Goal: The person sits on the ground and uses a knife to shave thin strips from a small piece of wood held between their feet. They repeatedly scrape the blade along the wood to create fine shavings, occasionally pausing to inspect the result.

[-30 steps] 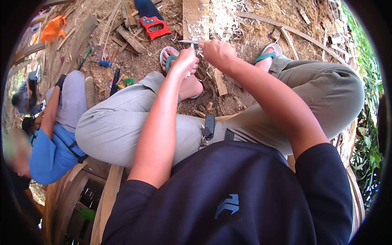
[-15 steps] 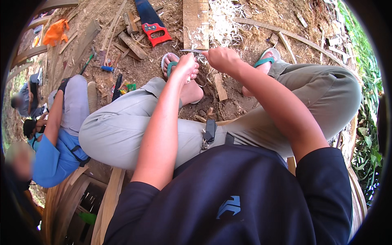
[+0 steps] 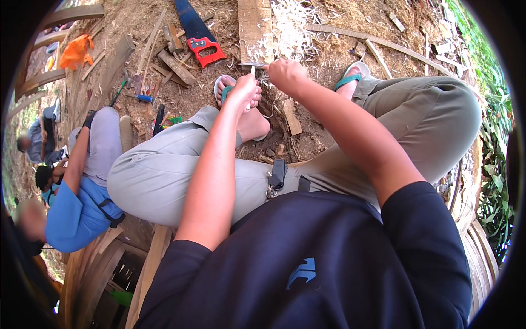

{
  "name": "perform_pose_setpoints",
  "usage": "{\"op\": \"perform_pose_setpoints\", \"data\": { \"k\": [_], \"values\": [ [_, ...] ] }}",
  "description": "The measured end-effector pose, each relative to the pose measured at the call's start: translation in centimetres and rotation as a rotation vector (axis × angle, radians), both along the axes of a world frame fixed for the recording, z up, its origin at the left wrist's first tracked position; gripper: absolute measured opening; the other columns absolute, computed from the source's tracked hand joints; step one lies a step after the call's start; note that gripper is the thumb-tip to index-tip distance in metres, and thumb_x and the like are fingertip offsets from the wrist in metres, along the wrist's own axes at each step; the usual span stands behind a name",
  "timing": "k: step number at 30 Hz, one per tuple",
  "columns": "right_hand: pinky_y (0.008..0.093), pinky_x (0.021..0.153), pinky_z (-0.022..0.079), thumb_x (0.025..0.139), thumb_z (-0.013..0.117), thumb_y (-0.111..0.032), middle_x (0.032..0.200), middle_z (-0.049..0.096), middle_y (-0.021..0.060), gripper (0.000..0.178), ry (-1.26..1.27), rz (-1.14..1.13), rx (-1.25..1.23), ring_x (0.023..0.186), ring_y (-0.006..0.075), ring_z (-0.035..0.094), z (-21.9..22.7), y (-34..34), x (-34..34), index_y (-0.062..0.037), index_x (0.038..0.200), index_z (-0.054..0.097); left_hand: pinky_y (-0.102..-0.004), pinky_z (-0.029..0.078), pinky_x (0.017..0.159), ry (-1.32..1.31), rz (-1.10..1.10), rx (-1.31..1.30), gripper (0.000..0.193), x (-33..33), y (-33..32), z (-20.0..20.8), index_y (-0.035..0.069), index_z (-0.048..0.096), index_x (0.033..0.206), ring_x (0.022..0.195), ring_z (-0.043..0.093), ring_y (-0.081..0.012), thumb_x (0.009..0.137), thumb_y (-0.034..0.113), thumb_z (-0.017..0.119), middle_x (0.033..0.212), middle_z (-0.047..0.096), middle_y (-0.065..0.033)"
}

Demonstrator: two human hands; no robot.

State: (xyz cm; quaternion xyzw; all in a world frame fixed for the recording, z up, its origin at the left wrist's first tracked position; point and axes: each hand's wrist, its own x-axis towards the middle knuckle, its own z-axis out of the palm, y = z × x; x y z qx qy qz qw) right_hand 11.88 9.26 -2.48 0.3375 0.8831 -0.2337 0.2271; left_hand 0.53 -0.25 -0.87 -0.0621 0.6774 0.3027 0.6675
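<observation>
My right hand point(image 3: 286, 75) is closed round the hidden handle of a knife. Its thin blade point(image 3: 249, 64) points left, across the top of a slim pale wooden stick point(image 3: 252, 71). Closed fingers of my left hand point(image 3: 245, 93) hold that stick, and a bit of its pale lower end shows under the hand. Beyond the blade lies a flat board point(image 3: 255, 33). White wood shavings point(image 3: 293, 30) are heaped at the board's right side. Both hands are above the ground, close to my sandalled left foot point(image 3: 226, 85).
A handsaw point(image 3: 200, 35) with a red handle lies ahead on the left, near wood offcuts point(image 3: 176, 67). An orange cloth or bag point(image 3: 76, 52) is farther left. A person in a blue shirt point(image 3: 82, 211) sits at my left. Green plants point(image 3: 493, 181) line the right side.
My right hand and the knife have moved slightly forward from my left hand, so more of the stick shows between them. The whole view has shifted a little.
</observation>
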Motion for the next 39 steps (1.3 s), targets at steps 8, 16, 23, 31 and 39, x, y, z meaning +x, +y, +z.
{"op": "perform_pose_setpoints", "data": {
  "k": [8,16,23,31,39],
  "values": [
    [0.0450,0.080,0.053,0.104,0.029,-0.043,0.095,0.069,0.0213,0.058,0.142,-0.077,-0.224,0.090,0.0339,0.068,-0.4,3.4,1.8,-0.0005,0.095,0.069,-0.0231,0.022,0.032,0.004,0.051,-0.063,0.014,0.1,0.4,1.9,0.016,0.041,0.077,0.038,0.029,-0.0058,0.088,0.019,0.034,0.055,0.036,0.0056],
    [0.0384,0.050,0.048,0.093,0.053,-0.052,0.060,0.059,0.0178,0.063,0.344,-0.534,-0.411,0.052,0.0245,0.060,11.4,12.0,0.9,0.0090,0.082,0.066,-0.0257,0.024,0.032,-0.201,0.057,0.379,0.032,-0.5,2.0,5.8,0.017,0.036,0.068,0.034,0.027,-0.0095,0.092,0.038,0.029,0.047,0.031,0.0051],
    [0.0263,0.034,0.031,0.084,0.070,-0.037,0.050,0.049,0.0014,0.042,0.378,-0.644,-0.575,0.039,0.0102,0.047,20.4,12.2,3.6,0.0045,0.093,0.071,-0.0234,0.031,0.028,-0.368,0.058,0.678,0.041,2.3,3.5,10.9,0.015,0.036,0.067,0.031,0.032,-0.0086,0.097,0.041,0.026,0.045,0.033,0.0034],
    [0.0225,0.034,0.024,0.088,0.071,-0.033,0.054,0.052,-0.0024,0.029,0.534,-0.671,-0.794,0.037,0.0029,0.037,19.2,10.6,3.5,-0.0069,0.101,0.067,-0.0209,0.031,0.029,-0.363,0.011,0.781,0.040,2.9,3.2,11.4,0.013,0.037,0.072,0.033,0.031,-0.0070,0.098,0.039,0.023,0.050,0.035,0.0036],
    [0.0224,0.033,0.023,0.092,0.063,-0.038,0.051,0.046,-0.0029,0.033,0.563,-0.799,-0.597,0.037,0.0054,0.039,18.5,12.5,3.0,-0.0056,0.091,0.066,-0.0217,0.026,0.034,-0.204,-0.046,0.734,0.032,2.8,3.5,10.8,0.015,0.039,0.077,0.037,0.024,-0.0053,0.100,0.036,0.033,0.053,0.030,0.0072]
  ]
}}
